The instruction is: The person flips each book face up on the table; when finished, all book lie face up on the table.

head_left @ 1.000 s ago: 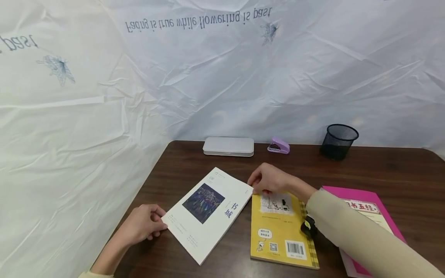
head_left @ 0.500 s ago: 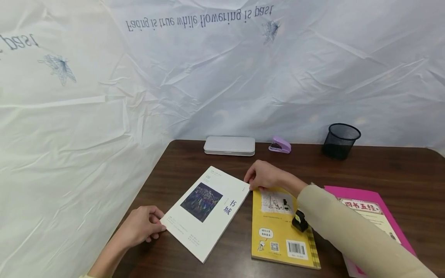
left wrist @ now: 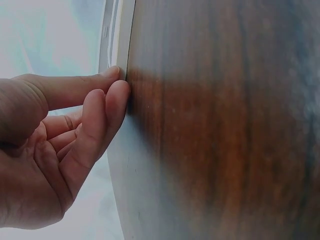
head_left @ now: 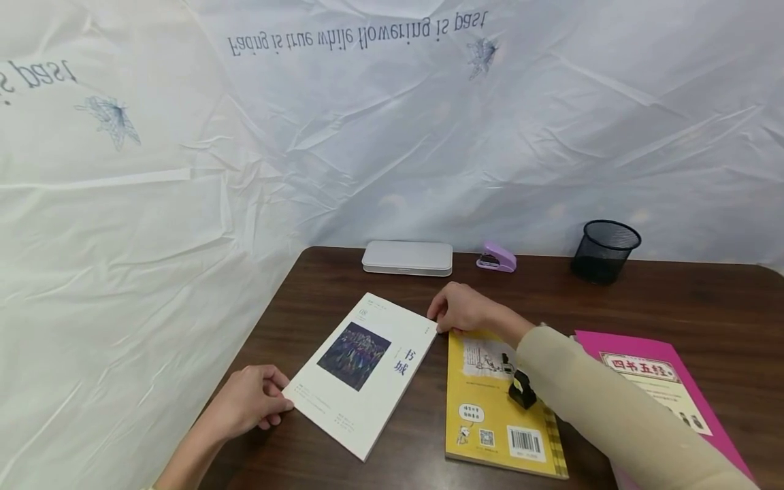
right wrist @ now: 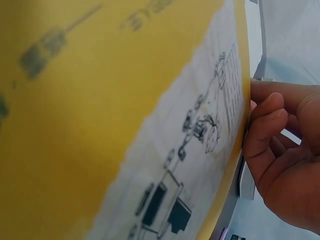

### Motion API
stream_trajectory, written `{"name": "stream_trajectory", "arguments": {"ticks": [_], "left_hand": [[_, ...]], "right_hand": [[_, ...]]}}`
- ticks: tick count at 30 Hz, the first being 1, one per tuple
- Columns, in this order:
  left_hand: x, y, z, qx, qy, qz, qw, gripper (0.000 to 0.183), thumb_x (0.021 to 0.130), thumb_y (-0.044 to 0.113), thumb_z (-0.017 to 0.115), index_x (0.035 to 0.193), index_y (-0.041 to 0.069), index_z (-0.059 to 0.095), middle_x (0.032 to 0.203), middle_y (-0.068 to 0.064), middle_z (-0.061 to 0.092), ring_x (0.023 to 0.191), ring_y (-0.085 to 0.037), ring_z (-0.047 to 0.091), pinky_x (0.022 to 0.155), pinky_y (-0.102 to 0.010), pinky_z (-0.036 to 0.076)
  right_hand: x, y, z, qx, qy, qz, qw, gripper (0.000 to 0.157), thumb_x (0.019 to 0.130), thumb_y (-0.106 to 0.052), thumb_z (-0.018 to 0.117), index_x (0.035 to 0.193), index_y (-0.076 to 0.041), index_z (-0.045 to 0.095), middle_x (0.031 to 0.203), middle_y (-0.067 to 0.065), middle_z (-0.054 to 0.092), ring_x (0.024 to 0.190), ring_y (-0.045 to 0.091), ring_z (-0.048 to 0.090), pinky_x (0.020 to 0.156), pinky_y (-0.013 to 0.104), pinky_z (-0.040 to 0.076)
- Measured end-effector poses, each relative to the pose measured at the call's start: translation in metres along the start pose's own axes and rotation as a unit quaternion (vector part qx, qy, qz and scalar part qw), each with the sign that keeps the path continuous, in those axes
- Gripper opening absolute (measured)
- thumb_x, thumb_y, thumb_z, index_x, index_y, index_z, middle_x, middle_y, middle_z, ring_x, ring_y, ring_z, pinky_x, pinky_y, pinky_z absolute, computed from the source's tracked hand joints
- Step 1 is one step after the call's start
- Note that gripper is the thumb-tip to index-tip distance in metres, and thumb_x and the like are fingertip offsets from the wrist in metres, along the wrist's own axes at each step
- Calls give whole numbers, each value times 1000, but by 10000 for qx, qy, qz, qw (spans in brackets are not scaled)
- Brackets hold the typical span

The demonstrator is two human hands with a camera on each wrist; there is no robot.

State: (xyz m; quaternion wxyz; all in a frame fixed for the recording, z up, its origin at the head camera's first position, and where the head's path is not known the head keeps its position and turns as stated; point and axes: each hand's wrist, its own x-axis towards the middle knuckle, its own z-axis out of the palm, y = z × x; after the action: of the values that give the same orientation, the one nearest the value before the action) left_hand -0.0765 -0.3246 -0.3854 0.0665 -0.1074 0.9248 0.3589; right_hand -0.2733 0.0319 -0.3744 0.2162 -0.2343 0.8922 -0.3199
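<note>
A white book [head_left: 361, 374] with a dark picture on its cover lies at a slant on the brown table. My left hand [head_left: 251, 401] pinches its left corner; the left wrist view has the thumb [left wrist: 102, 79] on the book's edge and the fingertips beneath, right at the tabletop. At the upper right corner of the same book, my right hand [head_left: 462, 307] grips between thumb and curled fingers. Just below that hand lies a yellow book [head_left: 490, 408], back cover up, its top edge close to the curled fingers in the right wrist view.
A pink book [head_left: 661, 381] lies at the right, partly covered by the right sleeve [head_left: 600, 401]. Along the back stand a white flat case [head_left: 407, 257], a purple stapler [head_left: 497, 257] and a black mesh pen holder [head_left: 605, 252]. White sheeting [head_left: 367, 136] hangs behind.
The white book's right end has shifted slightly left and away from the yellow book, turning a little, with the right hand moving along. The left hand stays at its corner.
</note>
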Motion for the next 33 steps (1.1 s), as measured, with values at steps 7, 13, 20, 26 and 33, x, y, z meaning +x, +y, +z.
{"name": "stream_trajectory", "arguments": {"ticks": [7,13,20,26,33], "left_hand": [[-2,-1,0,-82,-129,260,9995,22,80,1,87,92,2,69,66,-3,66,53,-17,66,48,-32,57],[-3,0,1,-141,-332,366,9987,25,81,5,88,92,3,66,64,-3,67,53,-18,66,48,-33,57],[-3,1,3,-158,-579,526,9968,29,82,11,90,91,3,63,62,-3,65,50,-18,66,47,-34,57],[-1,2,6,-37,-513,580,9970,31,82,13,91,90,5,62,63,-2,62,48,-16,63,45,-34,56],[1,4,9,-5,-270,504,9984,30,80,12,92,89,7,63,67,-2,60,49,-16,60,45,-32,53]], "right_hand": [[5,-1,3,-224,476,-81,9986,14,92,-3,78,106,-7,80,87,8,69,62,16,56,58,25,48],[7,1,9,-355,1055,95,9937,7,92,-10,80,99,-8,80,99,9,72,77,20,61,64,26,51],[6,2,11,-238,1230,161,9920,6,93,-13,79,87,-11,80,86,5,71,69,18,59,60,26,48],[5,2,12,-189,1172,117,9929,9,93,-16,81,99,-9,83,98,6,75,76,18,60,65,27,47],[2,1,12,-259,1086,-12,9938,28,91,-19,84,115,-5,81,113,9,76,91,20,61,77,29,49]]}}
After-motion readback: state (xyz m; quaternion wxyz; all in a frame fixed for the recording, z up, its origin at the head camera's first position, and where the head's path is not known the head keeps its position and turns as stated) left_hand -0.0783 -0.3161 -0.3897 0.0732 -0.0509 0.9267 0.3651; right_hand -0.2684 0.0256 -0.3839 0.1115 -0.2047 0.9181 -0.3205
